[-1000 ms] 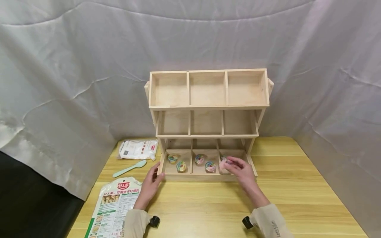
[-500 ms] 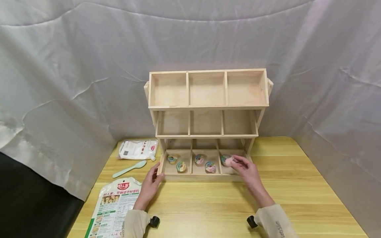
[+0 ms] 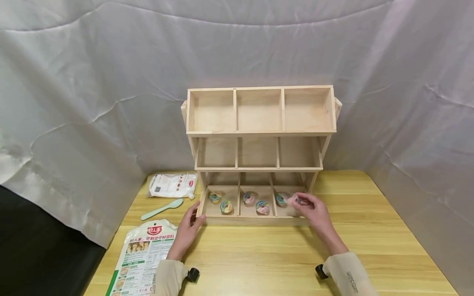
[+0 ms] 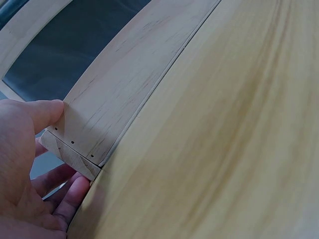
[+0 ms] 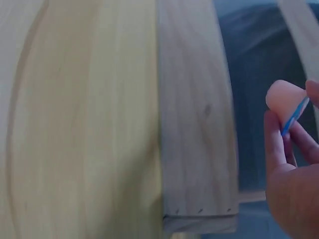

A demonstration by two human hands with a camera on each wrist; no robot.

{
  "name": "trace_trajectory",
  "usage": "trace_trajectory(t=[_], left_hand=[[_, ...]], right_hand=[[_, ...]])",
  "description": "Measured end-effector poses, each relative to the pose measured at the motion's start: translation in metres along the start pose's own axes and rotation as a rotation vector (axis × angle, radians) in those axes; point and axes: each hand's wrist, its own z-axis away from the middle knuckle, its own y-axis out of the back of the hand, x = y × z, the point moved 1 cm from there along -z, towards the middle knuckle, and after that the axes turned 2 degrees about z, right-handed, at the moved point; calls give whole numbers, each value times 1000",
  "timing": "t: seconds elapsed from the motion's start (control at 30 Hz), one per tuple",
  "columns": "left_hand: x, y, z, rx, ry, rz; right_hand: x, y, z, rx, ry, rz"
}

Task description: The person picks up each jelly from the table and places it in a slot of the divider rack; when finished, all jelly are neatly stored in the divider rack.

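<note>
A three-tier wooden rack point(image 3: 255, 221) stands on the table, each tier split into three compartments. At its lower left front corner my left hand point(image 3: 186, 232) grips the wood, the thumb point(image 4: 47, 113) on the front board and the fingers round the side. My right hand point(image 3: 314, 213) pinches a pink jelly cup point(image 5: 284, 102) by its blue-edged lid, tilted, over the bottom right compartment. One jelly cup point(image 3: 282, 199) with a blue-green lid lies in that compartment. The bottom middle compartment has two pink jelly cups point(image 3: 262, 207), the bottom left one two yellowish jelly cups point(image 3: 226, 207).
Left of the rack lie a white pouch point(image 3: 173, 186), a pale green spoon point(image 3: 161, 209) and a large printed food bag point(image 3: 142, 257), partly under the left sleeve. Grey curtains point(image 3: 255, 53) hang behind and beside the wooden table point(image 3: 255, 259).
My right hand has moved right with the pink jelly cup, uncovering the cup in the bottom right compartment. The left hand keeps its grip on the corner.
</note>
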Motion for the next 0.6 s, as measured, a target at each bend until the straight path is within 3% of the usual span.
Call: trace_trajectory(t=[0.23, 0.6], left_hand=[[-1, 1, -2, -2, -1, 3], [-2, -1, -1, 3, -4, -6]], right_hand=[[10, 4, -7, -11, 108, 265], [17, 8, -16, 10, 179, 444]])
